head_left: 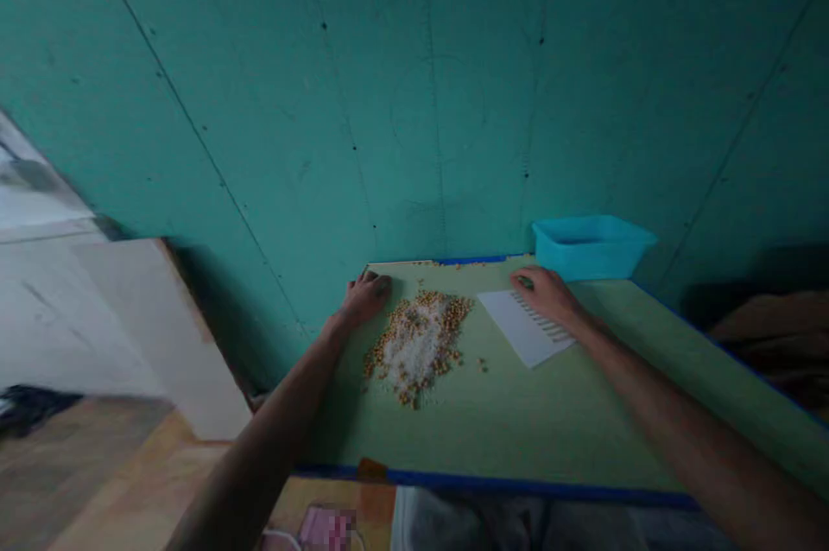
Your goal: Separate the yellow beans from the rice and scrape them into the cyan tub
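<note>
Beans [458, 309] and white grains [408, 352], all jumbled together, and they sit heaped on the left half of the green-topped desk [518, 426], right in between the two hands! Golden beans show thickest round the rim, white grains crowd the middle, and a couple of strays lie out to the right, with more dotted along the far edge by the wall [427, 119].

Over to the left hand [368, 295], and it's down at the far left corner, just beside the beans, fingers bent; whether anything is tucked under them, I can't tell from here. Across to the right hand [545, 292], at the top end of a white pad [528, 342], fingers curled round towards the thumb with a small gap showing; is something pinched in there? Too small to call! That pad lies flat and askew, a line of short dark marks running down its right side, partly covered by the hand.

Just behind that hand, a bright blue basin [591, 256] stands upright in the far right corner, close to the wall, its contents out of sight. Near side now: blue edging [492, 482] along the desk, a patch of brown tape [372, 471] folded over it, and a blurred pink object [324, 527] below. Away left, a pale board [155, 326] leans above a tan floor [117, 473].
</note>
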Available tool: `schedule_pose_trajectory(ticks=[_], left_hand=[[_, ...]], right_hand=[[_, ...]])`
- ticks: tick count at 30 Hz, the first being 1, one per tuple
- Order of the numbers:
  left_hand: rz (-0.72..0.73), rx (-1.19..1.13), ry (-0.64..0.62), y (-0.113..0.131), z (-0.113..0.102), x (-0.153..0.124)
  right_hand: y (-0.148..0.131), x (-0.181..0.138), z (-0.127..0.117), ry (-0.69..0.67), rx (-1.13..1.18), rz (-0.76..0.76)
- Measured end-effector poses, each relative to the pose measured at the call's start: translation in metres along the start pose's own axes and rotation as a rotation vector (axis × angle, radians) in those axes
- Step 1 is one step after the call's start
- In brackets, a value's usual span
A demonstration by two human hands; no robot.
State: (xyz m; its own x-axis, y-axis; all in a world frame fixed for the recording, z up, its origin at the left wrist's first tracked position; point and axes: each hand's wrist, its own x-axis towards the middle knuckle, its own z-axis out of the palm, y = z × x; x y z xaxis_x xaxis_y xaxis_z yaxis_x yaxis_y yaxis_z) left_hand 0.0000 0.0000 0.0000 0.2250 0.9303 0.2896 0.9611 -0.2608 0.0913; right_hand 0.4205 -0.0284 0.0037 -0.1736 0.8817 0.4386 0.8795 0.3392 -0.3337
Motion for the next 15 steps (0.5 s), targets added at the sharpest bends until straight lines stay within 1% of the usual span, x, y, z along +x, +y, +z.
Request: schedule_pose_trajectory(ticks=[8,12,15], left_hand=[[0.081,-0.052,0.023,-0.002,0.008,0.006],[0.107,-0.059,0.020,0.001,0.005,0.004],[0.161,-0.112,-0.008,0.006,0.000,0.005]], right_hand=[[-0.006,-0.004,0.013,-0.030,-0.052,-0.039],[-0.006,-0.004,0.017,-0.029,-0.062,-0.026],[-0.006,-0.003,0.018,-0.036,-0.064,-0.029]])
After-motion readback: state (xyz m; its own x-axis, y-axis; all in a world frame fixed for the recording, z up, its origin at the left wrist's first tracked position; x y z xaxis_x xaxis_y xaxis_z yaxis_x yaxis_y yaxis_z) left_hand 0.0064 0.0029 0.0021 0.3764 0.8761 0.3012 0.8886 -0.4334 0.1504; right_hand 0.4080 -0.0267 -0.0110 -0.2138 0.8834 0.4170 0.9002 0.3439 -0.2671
